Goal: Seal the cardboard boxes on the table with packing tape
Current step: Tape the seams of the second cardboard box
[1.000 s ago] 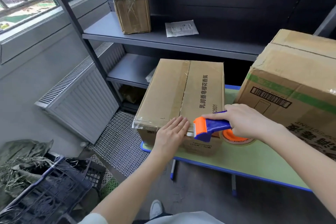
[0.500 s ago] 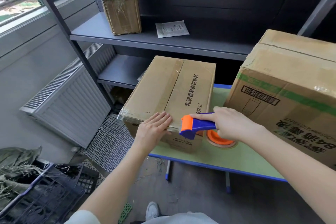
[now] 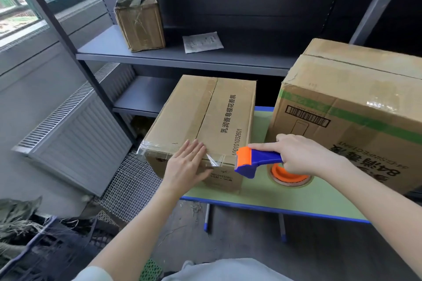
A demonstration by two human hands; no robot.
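A closed cardboard box (image 3: pixel 205 118) with black printed characters lies on the green table (image 3: pixel 296 198), clear tape along its top seam and near edge. My left hand (image 3: pixel 186 166) presses flat with straight fingers on the box's near top edge and front face, over a strip of clear tape (image 3: pixel 214 159). My right hand (image 3: pixel 301 157) grips the blue handle of a blue and orange tape dispenser (image 3: pixel 253 161), whose orange roll hangs just above the table, to the right of the box's near corner. A larger box (image 3: pixel 356 107) with a green stripe and barcode stands at the right.
A dark metal shelf unit (image 3: pixel 182 61) stands behind the table, bearing a small taped box (image 3: pixel 140 20) and a paper sheet (image 3: pixel 202 42). A white radiator (image 3: pixel 75 141) leans at the left. A dark crate (image 3: pixel 41 248) with dry plant matter sits at lower left.
My right hand has drawn the dispenser to the right, away from the box's near edge. My left hand has slid down over the edge onto the tape and front face.
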